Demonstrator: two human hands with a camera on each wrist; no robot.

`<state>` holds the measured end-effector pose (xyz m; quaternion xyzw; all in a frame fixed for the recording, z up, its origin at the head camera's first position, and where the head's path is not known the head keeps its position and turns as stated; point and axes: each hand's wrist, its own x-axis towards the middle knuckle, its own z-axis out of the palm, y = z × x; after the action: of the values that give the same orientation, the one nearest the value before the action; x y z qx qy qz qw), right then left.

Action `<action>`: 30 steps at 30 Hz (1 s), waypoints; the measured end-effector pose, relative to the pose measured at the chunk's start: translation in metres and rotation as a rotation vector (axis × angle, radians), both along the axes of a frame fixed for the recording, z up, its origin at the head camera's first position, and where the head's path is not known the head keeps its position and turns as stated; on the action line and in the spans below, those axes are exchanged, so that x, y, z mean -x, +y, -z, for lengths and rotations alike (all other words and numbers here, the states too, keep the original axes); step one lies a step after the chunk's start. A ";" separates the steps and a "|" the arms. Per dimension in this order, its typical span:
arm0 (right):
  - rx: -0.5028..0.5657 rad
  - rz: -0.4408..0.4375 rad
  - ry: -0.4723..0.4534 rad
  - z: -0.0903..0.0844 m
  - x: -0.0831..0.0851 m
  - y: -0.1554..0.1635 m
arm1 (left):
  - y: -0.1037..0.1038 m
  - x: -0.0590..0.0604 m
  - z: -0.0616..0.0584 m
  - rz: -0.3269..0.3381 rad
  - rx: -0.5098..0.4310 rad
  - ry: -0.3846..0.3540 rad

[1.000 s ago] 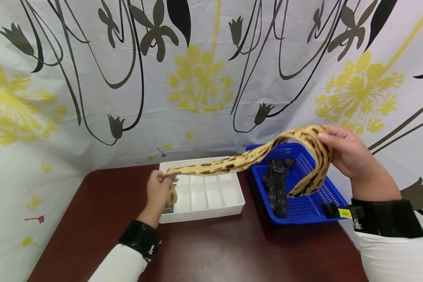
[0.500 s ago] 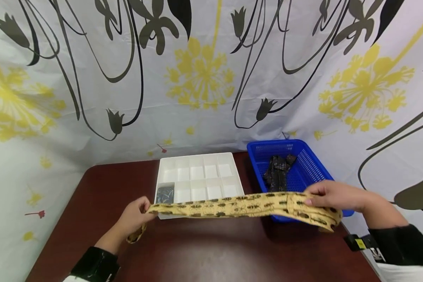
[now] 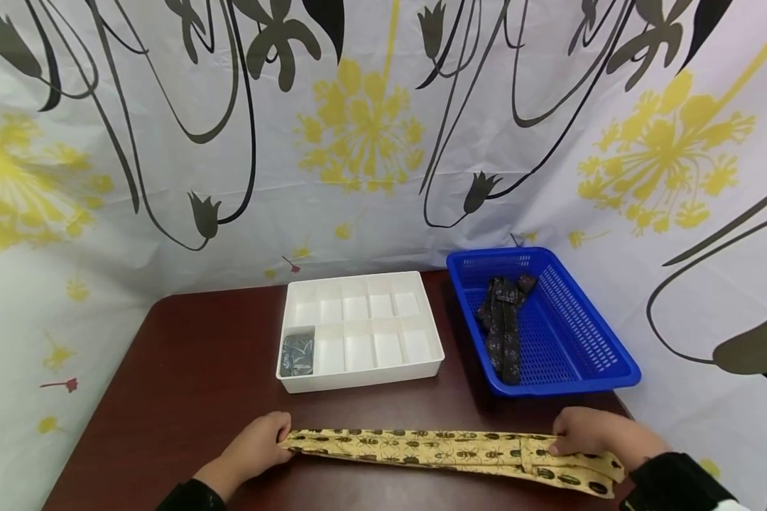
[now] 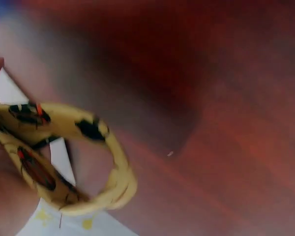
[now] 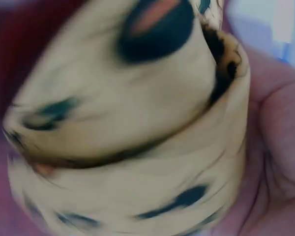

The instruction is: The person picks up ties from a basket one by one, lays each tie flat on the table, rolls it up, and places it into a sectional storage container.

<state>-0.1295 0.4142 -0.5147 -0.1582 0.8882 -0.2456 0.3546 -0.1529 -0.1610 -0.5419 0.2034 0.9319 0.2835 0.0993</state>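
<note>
A yellow tie (image 3: 434,450) with dark insect prints lies stretched across the front of the dark red table (image 3: 198,355). My left hand (image 3: 258,446) grips its left end, and the left wrist view shows the folded end of the tie (image 4: 64,162) curled in my fingers. My right hand (image 3: 584,433) holds the tie near its right end. The right wrist view is filled by blurred tie (image 5: 128,128) against my palm.
A white divided tray (image 3: 358,330) sits behind the tie, with a dark rolled item (image 3: 297,353) in its front left compartment. At the right a blue basket (image 3: 588,355) holds a dark tie (image 3: 503,326). A flowered curtain (image 3: 371,128) surrounds the table.
Both hands have brought the yellow tie down from above the tray and basket toward me, and it now lies flat along the table's front.
</note>
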 end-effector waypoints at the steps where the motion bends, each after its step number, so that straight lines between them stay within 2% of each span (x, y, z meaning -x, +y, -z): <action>1: -0.054 0.037 0.014 0.009 0.000 0.000 | 0.001 -0.001 0.003 0.000 0.019 0.001; 3: -0.137 0.112 0.094 0.023 -0.001 -0.003 | 0.001 -0.004 0.008 -0.011 0.059 0.006; 5: -0.191 0.237 0.204 0.025 -0.006 -0.017 | 0.000 -0.007 0.012 -0.049 0.096 -0.014; 9: -0.241 0.235 0.496 0.037 -0.011 -0.029 | -0.006 -0.011 0.014 -0.156 0.165 -0.036; 11: -0.259 0.214 0.630 0.044 -0.014 -0.031 | -0.009 -0.012 0.015 -0.183 0.192 -0.022; 14: -0.277 0.222 0.817 0.053 -0.020 -0.034 | -0.013 -0.014 0.014 -0.187 0.208 -0.018; 17: -0.255 0.214 0.983 0.062 -0.033 -0.039 | -0.014 -0.015 0.013 -0.161 0.207 -0.018; 20: -0.224 0.195 1.028 0.071 -0.048 -0.045 | -0.013 -0.018 0.015 -0.134 0.209 0.010; 23: -0.228 0.192 1.027 0.079 -0.060 -0.044 | -0.011 -0.020 0.017 -0.122 0.233 0.050; 30: -0.326 0.287 0.948 0.086 -0.073 -0.025 | -0.007 -0.021 0.023 -0.137 0.227 0.105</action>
<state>-0.0565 0.3891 -0.6003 -0.0713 0.9907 -0.0514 -0.1040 -0.1321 -0.1685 -0.5649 0.1412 0.9735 0.1717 0.0533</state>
